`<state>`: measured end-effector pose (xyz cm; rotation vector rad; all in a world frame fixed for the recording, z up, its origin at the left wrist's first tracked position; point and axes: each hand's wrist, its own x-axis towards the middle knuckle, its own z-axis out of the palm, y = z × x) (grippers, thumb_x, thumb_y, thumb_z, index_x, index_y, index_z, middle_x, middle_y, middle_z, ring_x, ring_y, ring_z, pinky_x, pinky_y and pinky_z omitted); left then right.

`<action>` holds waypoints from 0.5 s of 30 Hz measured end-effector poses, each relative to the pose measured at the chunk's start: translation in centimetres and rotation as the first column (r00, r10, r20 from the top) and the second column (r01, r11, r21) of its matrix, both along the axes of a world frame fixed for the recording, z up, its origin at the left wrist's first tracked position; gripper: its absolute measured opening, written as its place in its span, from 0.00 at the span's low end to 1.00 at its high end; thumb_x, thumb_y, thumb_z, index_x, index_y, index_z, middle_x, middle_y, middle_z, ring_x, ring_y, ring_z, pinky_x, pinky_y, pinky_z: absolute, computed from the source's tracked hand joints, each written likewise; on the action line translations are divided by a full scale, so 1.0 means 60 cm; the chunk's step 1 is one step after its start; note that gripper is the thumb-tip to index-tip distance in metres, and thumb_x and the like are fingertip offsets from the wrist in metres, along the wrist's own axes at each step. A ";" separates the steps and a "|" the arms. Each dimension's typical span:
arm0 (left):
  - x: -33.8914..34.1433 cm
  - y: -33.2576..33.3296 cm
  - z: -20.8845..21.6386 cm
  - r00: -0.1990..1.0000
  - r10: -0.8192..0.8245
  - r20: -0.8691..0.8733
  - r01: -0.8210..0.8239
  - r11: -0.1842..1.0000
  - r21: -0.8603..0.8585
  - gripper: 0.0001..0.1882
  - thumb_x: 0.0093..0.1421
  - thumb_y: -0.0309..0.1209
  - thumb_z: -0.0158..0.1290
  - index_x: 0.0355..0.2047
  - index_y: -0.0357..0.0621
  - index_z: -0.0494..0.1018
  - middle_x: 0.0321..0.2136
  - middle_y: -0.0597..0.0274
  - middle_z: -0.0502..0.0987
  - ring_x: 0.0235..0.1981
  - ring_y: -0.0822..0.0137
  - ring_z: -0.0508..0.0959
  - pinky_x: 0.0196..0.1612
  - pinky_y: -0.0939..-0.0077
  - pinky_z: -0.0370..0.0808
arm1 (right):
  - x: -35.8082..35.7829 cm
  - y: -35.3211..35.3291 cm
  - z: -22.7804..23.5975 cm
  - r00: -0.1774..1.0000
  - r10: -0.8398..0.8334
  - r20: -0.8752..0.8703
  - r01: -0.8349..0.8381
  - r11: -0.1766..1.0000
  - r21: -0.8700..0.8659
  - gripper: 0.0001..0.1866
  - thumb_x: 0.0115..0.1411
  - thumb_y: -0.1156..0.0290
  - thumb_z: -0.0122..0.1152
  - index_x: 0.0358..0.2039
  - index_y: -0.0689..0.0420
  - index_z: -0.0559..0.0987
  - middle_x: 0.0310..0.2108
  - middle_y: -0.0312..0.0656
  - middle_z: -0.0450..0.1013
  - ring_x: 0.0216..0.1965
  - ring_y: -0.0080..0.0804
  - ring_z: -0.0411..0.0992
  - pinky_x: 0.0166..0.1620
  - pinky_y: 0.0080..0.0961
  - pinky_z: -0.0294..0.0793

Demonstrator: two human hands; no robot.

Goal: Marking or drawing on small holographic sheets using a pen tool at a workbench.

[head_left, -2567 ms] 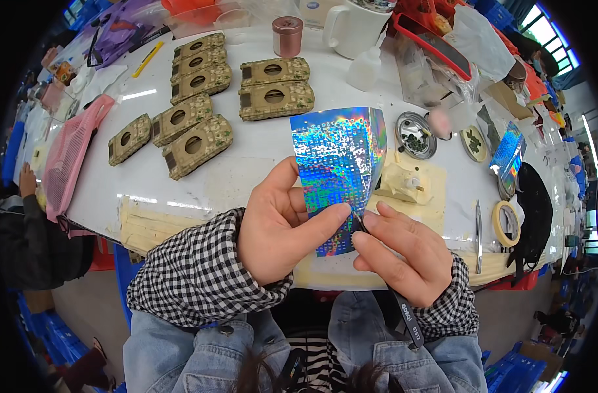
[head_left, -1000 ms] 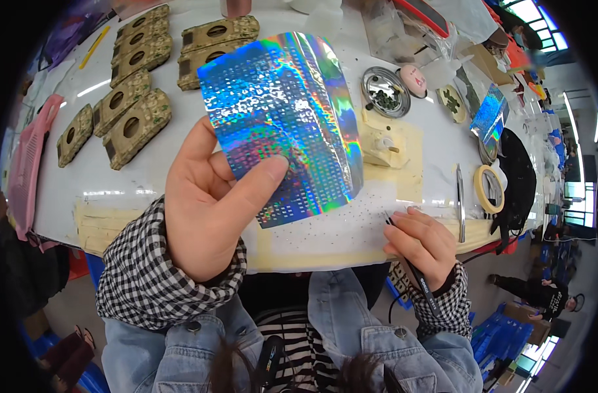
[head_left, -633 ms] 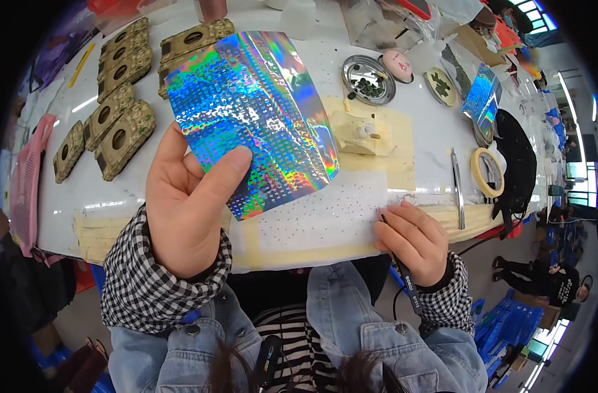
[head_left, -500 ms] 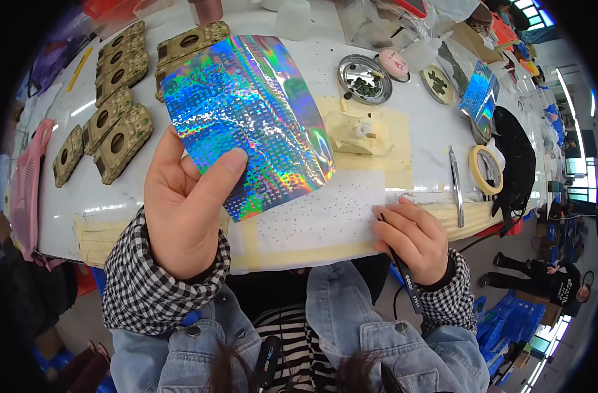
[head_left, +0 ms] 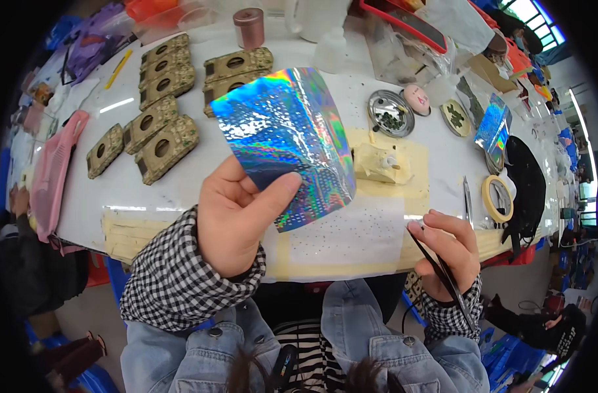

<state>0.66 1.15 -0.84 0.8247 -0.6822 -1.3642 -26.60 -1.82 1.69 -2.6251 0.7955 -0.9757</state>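
My left hand [head_left: 237, 213] holds a shiny holographic foil sheet [head_left: 286, 141] up over the white table [head_left: 181, 183], thumb pressed on its lower edge. My right hand [head_left: 446, 252] rests at the table's near edge and grips dark tweezers [head_left: 443, 275] that point down toward my lap. Between the hands lies a white paper [head_left: 351, 232] speckled with tiny dots, taped on a beige mat [head_left: 413, 190]. A small cream-coloured block [head_left: 377, 164] sits on that mat, just right of the foil.
Several tan camouflage plates with round holes [head_left: 158, 124] lie at the left. Round metal dishes [head_left: 391, 112], a roll of tape [head_left: 499, 198], a second foil sheet [head_left: 492, 124], a black cloth [head_left: 528, 190], a copper-coloured can [head_left: 248, 26] and a pink strip [head_left: 53, 173] surround the work spot.
The foil sheet went from low between both hands to raised in my left hand alone. My right hand dropped to the table's near edge with the tweezers.
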 end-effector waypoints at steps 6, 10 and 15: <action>0.007 -0.003 0.005 0.997 -0.081 -0.019 0.081 0.996 0.028 0.16 0.60 0.18 0.52 0.49 0.33 0.69 0.44 0.55 0.78 0.44 0.69 0.78 0.49 0.75 0.75 | 0.076 -0.037 0.046 0.976 0.216 -0.030 -0.217 0.948 -0.232 0.16 0.52 0.61 0.67 0.37 0.59 0.81 0.34 0.41 0.78 0.38 0.38 0.76 0.42 0.31 0.80; 0.004 -0.001 0.008 0.995 -0.060 -0.076 0.065 0.996 0.061 0.18 0.60 0.18 0.52 0.51 0.33 0.66 0.44 0.53 0.78 0.43 0.70 0.78 0.48 0.76 0.75 | 0.116 -0.052 0.038 0.953 0.304 -0.020 -0.298 0.920 -0.254 0.16 0.52 0.65 0.67 0.39 0.60 0.80 0.36 0.44 0.76 0.37 0.39 0.77 0.41 0.31 0.81; 0.003 0.002 0.016 0.998 -0.056 0.003 0.056 0.994 0.093 0.20 0.58 0.18 0.54 0.49 0.37 0.60 0.40 0.53 0.79 0.40 0.71 0.79 0.44 0.76 0.77 | 0.129 -0.058 0.019 0.944 0.330 -0.022 -0.326 0.917 -0.228 0.17 0.51 0.67 0.68 0.40 0.61 0.80 0.38 0.47 0.75 0.37 0.40 0.78 0.40 0.31 0.81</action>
